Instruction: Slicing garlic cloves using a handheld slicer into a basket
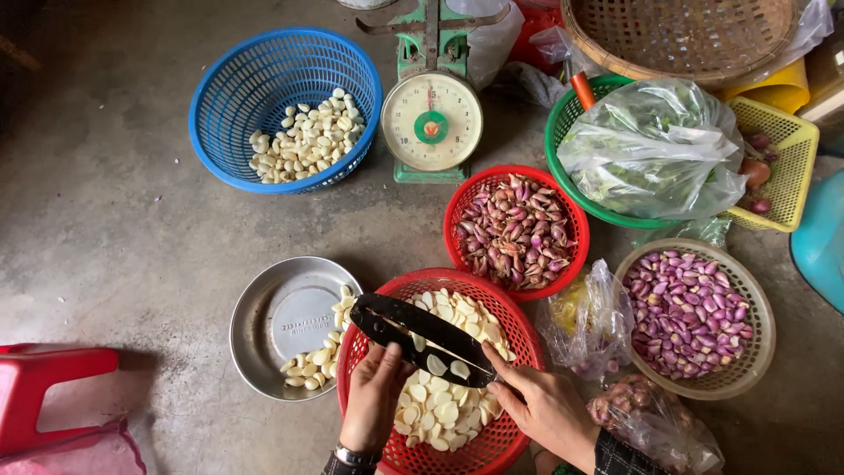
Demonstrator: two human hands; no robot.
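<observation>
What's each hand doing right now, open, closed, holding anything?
Left hand: closed on the underside of the black slicer, over the red basket of garlic.
Right hand: fingertips pinching the slicer's near end.

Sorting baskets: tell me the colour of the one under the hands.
Red basket, head view.

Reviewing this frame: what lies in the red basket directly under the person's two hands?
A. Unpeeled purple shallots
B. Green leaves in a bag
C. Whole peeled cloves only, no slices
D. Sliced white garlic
D: the red basket under the left hand and right hand holds flat white garlic slices, with a dark slicer held across it.
</observation>
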